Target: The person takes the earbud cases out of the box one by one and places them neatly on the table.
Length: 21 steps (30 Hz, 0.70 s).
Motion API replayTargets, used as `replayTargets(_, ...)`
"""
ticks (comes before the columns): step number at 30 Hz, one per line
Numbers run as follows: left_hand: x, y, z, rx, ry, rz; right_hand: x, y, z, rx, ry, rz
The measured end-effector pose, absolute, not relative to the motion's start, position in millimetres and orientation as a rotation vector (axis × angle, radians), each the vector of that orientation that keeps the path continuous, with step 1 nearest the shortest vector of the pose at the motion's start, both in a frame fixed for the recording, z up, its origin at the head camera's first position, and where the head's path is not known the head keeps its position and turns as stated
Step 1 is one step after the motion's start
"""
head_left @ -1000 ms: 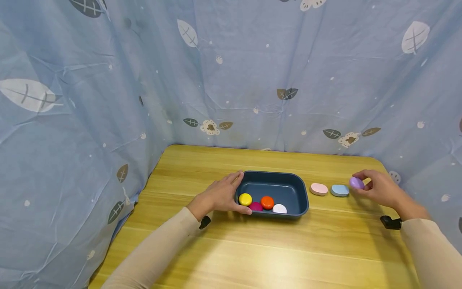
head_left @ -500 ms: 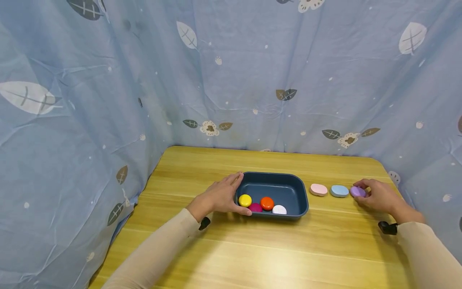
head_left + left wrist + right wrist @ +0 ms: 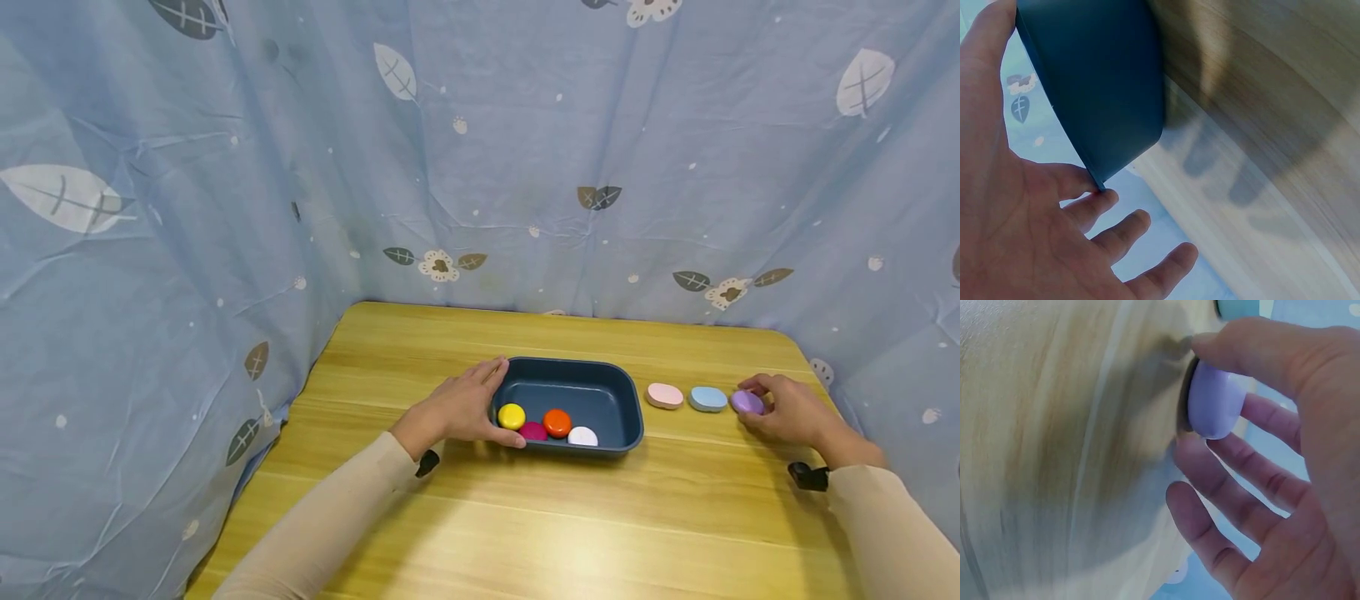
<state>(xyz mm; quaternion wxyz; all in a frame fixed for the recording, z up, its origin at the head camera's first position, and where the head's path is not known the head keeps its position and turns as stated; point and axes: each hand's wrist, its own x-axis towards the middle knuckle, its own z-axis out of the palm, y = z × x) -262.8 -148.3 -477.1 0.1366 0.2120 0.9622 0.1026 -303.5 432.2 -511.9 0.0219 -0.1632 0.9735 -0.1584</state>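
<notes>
Curtain: a light blue cloth curtain (image 3: 172, 375) printed with leaves and flowers hangs at the left and runs on behind the wooden table (image 3: 420, 333) and down its right side.
Left sleeve: a beige sleeve (image 3: 322, 521) reaches in from the lower left, with a small black wrist device (image 3: 428, 463) at the cuff.
Left hand: the person's left hand (image 3: 457, 407) holds the tray's left end, thumb over the near rim and index finger at the far corner; the other fingers are spread.
Tray: a dark blue rectangular tray (image 3: 588, 393) with rounded corners sits on the table near its middle.
In the tray: left to right along the near side lie a round yellow piece (image 3: 512, 416), a magenta piece (image 3: 533, 432) partly hidden by the near wall, a round orange piece (image 3: 557, 423) and a white piece (image 3: 582, 436).
Right of the tray: a pink oval piece (image 3: 664, 396), then a light blue oval piece (image 3: 708, 399), lie flat in a row.
Purple piece: a smooth, rounded purple piece (image 3: 747, 402) ends the row, down at the tabletop beside the blue one.
Right hand: the right hand (image 3: 787, 410) curls thumb and fingers round the purple piece; how firmly they press cannot be told.
</notes>
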Motion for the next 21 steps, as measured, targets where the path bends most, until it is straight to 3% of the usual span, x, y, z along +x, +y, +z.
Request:
replayTargets(10,-263.1,-148.1,-477.8,0.62,2.79,0.298,-296.1,417.3,-498.6,-0.485,3.066,-0.518)
replayTargets(21,-263.7,-148.2,-479.4,0.62,2.793,0.296,-296.3,361.8,-462.2,-0.506,3.089,-0.574)
